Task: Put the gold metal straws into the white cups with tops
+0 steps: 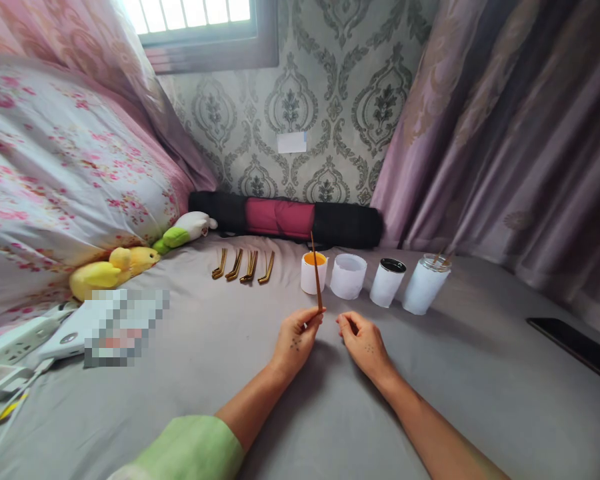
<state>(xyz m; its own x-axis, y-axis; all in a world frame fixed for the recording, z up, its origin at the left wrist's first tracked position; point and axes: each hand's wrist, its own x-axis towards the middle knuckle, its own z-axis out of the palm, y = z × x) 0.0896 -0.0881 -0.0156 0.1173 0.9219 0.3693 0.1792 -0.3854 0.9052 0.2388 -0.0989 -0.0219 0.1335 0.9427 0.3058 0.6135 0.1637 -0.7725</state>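
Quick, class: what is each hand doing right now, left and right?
Left hand: closed on a thin brown stick, held upright.
Right hand: open, fingers loosely curled, holding nothing, on the grey sheet.

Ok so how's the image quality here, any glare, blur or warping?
Head view: the window is blown out white; soft daylight leaves faint shadows beneath the left hand and right hand; wide-angle warping bends the curtain and bedding at the edges; a pixelated patch masks something on the left; the stick in the left hand looks sharp.
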